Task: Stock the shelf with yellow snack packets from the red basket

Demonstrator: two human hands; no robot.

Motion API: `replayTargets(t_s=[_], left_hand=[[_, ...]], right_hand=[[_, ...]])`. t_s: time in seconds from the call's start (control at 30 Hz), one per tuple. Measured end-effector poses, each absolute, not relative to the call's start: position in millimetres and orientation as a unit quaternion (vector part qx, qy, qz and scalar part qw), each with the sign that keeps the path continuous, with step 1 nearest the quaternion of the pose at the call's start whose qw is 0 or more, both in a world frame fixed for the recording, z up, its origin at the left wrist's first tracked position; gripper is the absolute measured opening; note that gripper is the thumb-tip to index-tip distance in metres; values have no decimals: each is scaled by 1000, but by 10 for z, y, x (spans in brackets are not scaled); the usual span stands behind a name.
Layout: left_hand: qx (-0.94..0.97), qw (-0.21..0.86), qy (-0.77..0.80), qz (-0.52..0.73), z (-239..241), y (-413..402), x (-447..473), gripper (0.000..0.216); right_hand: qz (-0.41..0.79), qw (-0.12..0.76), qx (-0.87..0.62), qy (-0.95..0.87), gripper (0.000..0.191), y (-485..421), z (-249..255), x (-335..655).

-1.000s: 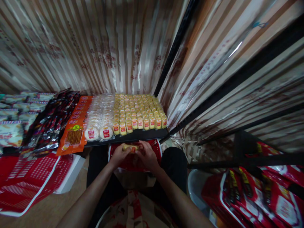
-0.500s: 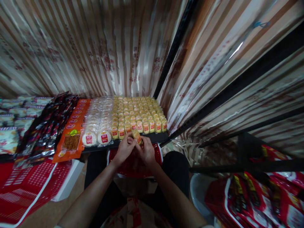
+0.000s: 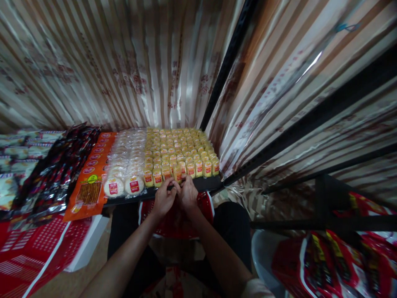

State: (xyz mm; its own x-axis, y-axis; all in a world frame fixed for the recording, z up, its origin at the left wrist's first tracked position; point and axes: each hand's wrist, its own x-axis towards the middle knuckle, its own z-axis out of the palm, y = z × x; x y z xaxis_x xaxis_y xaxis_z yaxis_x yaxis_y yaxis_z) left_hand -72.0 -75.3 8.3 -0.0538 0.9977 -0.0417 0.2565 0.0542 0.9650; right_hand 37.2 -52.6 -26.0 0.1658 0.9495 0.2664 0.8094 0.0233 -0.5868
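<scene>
Yellow packet (image 3: 178,172): small and upright, held between the fingertips of both hands, standing in the front row of a block of like packets just beyond the knuckles.
Left hand (image 3: 163,198): fingers curled together, tips pressed on the packet's left side, thumb against the right hand.
Right hand (image 3: 187,193): fingers bent and closed on the packet's right side, though the dim light makes the exact grip hard to read.
Yellow rows (image 3: 180,149): many more such packets, red-labelled along the front, reaching away from both hands to the back of the shelf.
Black shelf (image 3: 206,182): its front edge runs just under the fingertips and on to the right of the right hand.
White cakes (image 3: 124,186): round, wrapped, with red labels, near the left hand on its left side.
Orange packets (image 3: 89,191): flat, just beyond the cakes, further left of the left hand.
Dark packets (image 3: 56,176): glossy heap, well to the left of the left hand.
Red basket (image 3: 207,205): directly below both hands, between the person's knees.
Striped sheet (image 3: 124,74): shiny, hanging behind the shelf, far beyond the hands.
Red bags (image 3: 328,265): low and well to the right of the right hand.
</scene>
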Motion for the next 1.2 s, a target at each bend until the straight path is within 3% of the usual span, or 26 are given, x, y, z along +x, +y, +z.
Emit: replayTargets(t_s=[0.3, 0.7, 0.87, 1.0, 1.1, 1.2], left_hand=[[568, 378, 555, 476, -142, -771, -719, 32], [649, 269, 522, 483, -431, -700, -665, 32], [632, 273, 544, 480, -285, -816, -677, 25], [657, 318, 552, 403, -272, -1043, -718, 23], [695, 378, 543, 282, -434, -1178, -744, 24], [686, 448, 548, 167, -670, -1232, -748, 22]], right_hand=[[130, 378, -643, -653, 19, -544, -309, 385], [138, 355, -632, -675, 20, -472, -362, 414], [154, 431, -611, -646, 25, -569, -335, 426], [197, 476, -603, -609, 25, -860, -428, 552], [263, 418, -603, -627, 23, -1098, -654, 696], [312, 275, -636, -649, 19, -1191, -952, 785]])
